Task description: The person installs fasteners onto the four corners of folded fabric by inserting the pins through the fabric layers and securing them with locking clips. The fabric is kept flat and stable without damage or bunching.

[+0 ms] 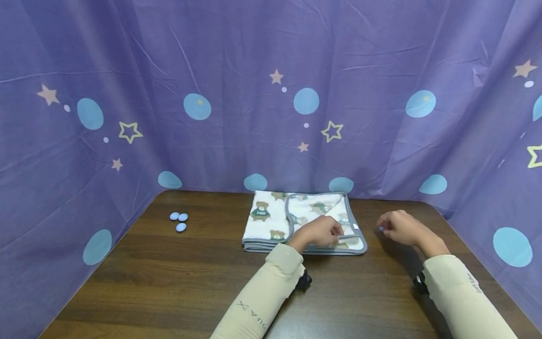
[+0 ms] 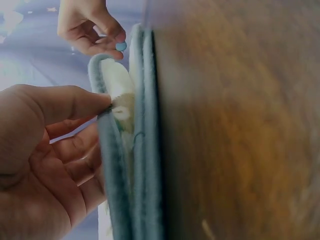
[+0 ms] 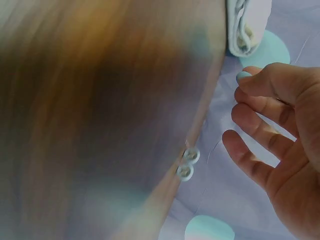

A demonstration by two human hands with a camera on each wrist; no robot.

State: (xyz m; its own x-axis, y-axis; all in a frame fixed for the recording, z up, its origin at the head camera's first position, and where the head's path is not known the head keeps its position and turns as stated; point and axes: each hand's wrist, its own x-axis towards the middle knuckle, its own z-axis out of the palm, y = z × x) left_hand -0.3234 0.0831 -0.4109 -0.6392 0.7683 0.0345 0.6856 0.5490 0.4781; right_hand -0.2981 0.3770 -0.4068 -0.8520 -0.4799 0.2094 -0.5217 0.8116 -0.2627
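A folded white blanket (image 1: pixel 262 228) with brown bears and grey-blue edging lies at the back middle of the table. My left hand (image 1: pixel 320 230) pinches the edge of its top layer at the front right; the left wrist view shows the thumb on the raised grey-blue edging (image 2: pixel 114 160), with a gap to the layers below. Right of the blanket, my right hand (image 1: pixel 400 227) is held above the table. It pinches a small blue round piece (image 3: pixel 243 76) between thumb and forefinger, the other fingers spread apart.
Three small light-blue discs (image 1: pixel 180 227) lie at the table's back left. Two small round pieces (image 3: pixel 184 172) with pale rims appear near the table edge in the right wrist view. A purple curtain (image 1: pixel 254 94) hangs behind and beside the wooden table (image 1: pixel 169 282).
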